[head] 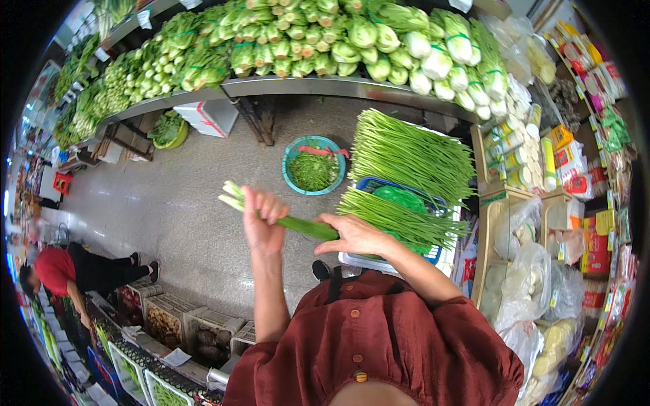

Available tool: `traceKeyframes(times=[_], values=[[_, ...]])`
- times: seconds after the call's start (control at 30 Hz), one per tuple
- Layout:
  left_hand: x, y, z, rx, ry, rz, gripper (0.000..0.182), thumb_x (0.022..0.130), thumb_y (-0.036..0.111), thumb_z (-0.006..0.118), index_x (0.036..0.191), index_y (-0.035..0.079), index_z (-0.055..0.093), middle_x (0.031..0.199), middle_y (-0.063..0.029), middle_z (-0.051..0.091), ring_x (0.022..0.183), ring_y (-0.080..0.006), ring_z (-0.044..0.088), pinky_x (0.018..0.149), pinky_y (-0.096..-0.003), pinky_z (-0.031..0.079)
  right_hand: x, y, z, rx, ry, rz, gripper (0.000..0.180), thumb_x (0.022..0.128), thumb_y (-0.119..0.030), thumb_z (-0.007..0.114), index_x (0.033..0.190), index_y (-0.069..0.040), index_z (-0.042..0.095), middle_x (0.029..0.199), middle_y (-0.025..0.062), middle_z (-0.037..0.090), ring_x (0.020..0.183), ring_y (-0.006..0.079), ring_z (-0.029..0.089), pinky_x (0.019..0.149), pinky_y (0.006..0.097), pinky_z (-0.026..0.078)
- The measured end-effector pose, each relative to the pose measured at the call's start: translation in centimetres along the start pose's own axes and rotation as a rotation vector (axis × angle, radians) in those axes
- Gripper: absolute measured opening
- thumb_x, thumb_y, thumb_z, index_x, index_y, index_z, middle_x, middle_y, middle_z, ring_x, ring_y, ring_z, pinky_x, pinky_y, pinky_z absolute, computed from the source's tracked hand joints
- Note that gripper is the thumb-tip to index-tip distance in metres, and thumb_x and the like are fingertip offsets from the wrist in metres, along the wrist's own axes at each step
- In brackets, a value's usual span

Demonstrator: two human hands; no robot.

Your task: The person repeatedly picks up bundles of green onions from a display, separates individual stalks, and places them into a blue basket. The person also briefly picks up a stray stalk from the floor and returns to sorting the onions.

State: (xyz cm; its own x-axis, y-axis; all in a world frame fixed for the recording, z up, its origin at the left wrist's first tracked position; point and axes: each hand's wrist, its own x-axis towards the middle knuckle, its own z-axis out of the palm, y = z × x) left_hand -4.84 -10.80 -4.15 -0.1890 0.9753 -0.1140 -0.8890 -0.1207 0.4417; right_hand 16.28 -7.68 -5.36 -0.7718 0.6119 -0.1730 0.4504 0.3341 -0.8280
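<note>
My left hand is closed around a slim bundle of long green stalks, held above the floor. Their white cut ends stick out to the left of that fist. My right hand is at the bundle's leafy end, thumb and fingers on either side of it. The palm and the leaf tips are hidden, so how firmly it grips is unclear. Close beyond it, long green chives lie over a blue plastic basket with a green plastic bag. A larger heap of chives lies behind.
A turquoise basin of loose greens with a red strip stands on the floor. Ahead runs a metal-edged vegetable shelf. Packed goods shelves rise at right. A person in red bends at left, near produce crates.
</note>
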Motion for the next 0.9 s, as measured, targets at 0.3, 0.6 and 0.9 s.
traceKeyframes(times=[0.3,0.6,0.9], values=[[-4.7,6.5,1.9,0.578,0.354,0.465,0.041,0.098,0.029,0.057,0.064,0.015,0.039,0.054,0.0071,0.032,0.046,-0.0055,0.021,0.042,-0.0223,0.015,-1.1,15.0,-5.4,-0.045,0.459,0.305,0.035,0.080,-0.026,0.075,0.104,0.000,0.068,0.102,0.0171,0.068,0.079,0.0250,0.067,0.076,0.0370,0.054],[-5.8,1.2,2.2,0.876,0.603,0.528,0.036,0.094,0.021,0.063,0.067,0.016,0.040,0.055,0.0077,0.032,0.046,-0.0025,0.023,0.042,-0.0229,0.018,2.2,25.4,-11.8,-0.447,0.770,0.283,0.038,0.079,-0.008,0.070,0.115,-0.006,0.059,0.120,0.0157,0.058,0.109,0.0344,0.054,0.089,0.0437,0.047],[-6.8,-3.9,2.6,0.927,0.650,0.389,0.032,0.092,0.023,0.067,0.068,0.014,0.047,0.053,0.0067,0.037,0.045,-0.0034,0.030,0.042,-0.0224,0.021,5.3,26.2,-14.0,-0.600,0.664,0.203,0.058,0.076,-0.012,0.073,0.129,-0.008,0.051,0.116,0.0132,0.057,0.108,0.0312,0.051,0.090,0.0456,0.041]])
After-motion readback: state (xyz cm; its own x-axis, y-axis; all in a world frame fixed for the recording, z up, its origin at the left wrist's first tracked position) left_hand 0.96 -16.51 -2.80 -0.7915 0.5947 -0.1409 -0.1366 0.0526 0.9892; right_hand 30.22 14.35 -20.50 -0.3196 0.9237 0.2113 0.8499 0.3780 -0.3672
